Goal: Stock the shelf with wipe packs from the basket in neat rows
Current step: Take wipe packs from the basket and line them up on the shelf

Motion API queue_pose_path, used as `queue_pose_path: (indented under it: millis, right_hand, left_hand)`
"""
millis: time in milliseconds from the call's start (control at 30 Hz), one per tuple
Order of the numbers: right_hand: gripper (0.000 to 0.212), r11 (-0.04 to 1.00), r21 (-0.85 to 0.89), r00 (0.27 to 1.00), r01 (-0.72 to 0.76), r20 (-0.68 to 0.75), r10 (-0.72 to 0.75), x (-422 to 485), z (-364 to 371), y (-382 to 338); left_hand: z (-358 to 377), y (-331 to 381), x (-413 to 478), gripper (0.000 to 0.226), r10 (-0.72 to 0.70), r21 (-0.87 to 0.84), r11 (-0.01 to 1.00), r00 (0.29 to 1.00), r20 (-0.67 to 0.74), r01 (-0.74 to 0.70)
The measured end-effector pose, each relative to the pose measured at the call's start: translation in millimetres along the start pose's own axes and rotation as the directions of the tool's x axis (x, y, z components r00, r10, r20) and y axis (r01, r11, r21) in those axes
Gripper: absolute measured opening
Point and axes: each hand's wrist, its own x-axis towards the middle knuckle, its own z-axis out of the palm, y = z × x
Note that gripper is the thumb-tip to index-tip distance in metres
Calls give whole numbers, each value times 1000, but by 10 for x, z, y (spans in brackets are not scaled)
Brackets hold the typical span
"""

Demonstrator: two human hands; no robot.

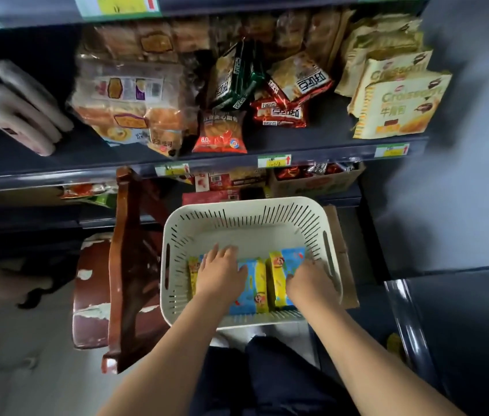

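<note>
A cream slotted basket (252,217) stands in front of the shelves with blue-and-yellow wipe packs lying in its near half. My left hand (220,273) lies flat on the left packs (252,288), fingers spread over their tops. My right hand (307,283) curls around the near right side of the right pack (285,274). Both packs still rest on the basket floor. Pale pink packs (18,106) lie in a row on the left end of the dark shelf (93,151).
Bread bags (123,94), snack bags (279,94) and croissant packs (396,97) fill the rest of the shelf. A worn red-brown wooden chair (123,265) stands left of the basket. A cardboard box (315,181) sits on the lower shelf behind it. A dark rail (411,325) runs at the right.
</note>
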Motion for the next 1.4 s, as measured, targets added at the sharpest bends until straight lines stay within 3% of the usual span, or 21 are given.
queue_pose_path:
  millis: [200,300,400,467,567,700,800,933,1100,1200,1300,1400]
  right_hand:
    - [37,992,-45,992,-120,20,121,236,129,-40]
    - [48,990,-83,993,-118,-2,118,269,96,-89]
    - [60,991,-72,993,-113,-34,111,310,184,-120]
    - [64,995,-32,994,-99,-57,97,283,219,-109]
    - [47,995,102,999,-11,-42,15,264,251,-68]
    - [42,950,312,999,-12,33,1,218,253,-36]
    - [37,913,408,999,-22,36,7,125,160,-15]
    - [22,905,426,999,-5,36,-12,-45,-84,1]
    - [23,839,527,989,133,-124,-79,-348,-464,-36]
    - [34,839,492,943,230,-324,-69,-634,-701,-7]
    - [31,825,477,878,303,-476,-47,-1004,-911,83]
    - [33,839,411,778,357,-628,-23,-1520,-1115,238]
  left_hand:
    - [384,52,336,65,-143,121,986,962,233,118]
    - [560,103,394,68,-210,93,977,948,241,192]
    - [673,122,370,54,-220,74,975,965,145,211]
    - [687,159,296,52,-244,22,970,966,90,243]
    - [636,191,221,44,-324,-126,937,945,40,326]
    - [565,87,248,37,-428,-327,834,895,124,444]
    - [462,-8,253,18,-396,-383,820,904,160,426]
    - [87,-38,153,15,-366,-457,803,922,130,383]
    - [-642,-10,18,20,-183,-496,851,983,32,174]
    - [-1100,122,-145,22,27,-452,892,1000,-4,-26]
    - [-1447,323,-380,22,236,-429,876,972,-14,-219]
    - [-1671,591,-715,24,469,-366,819,883,-21,-443]
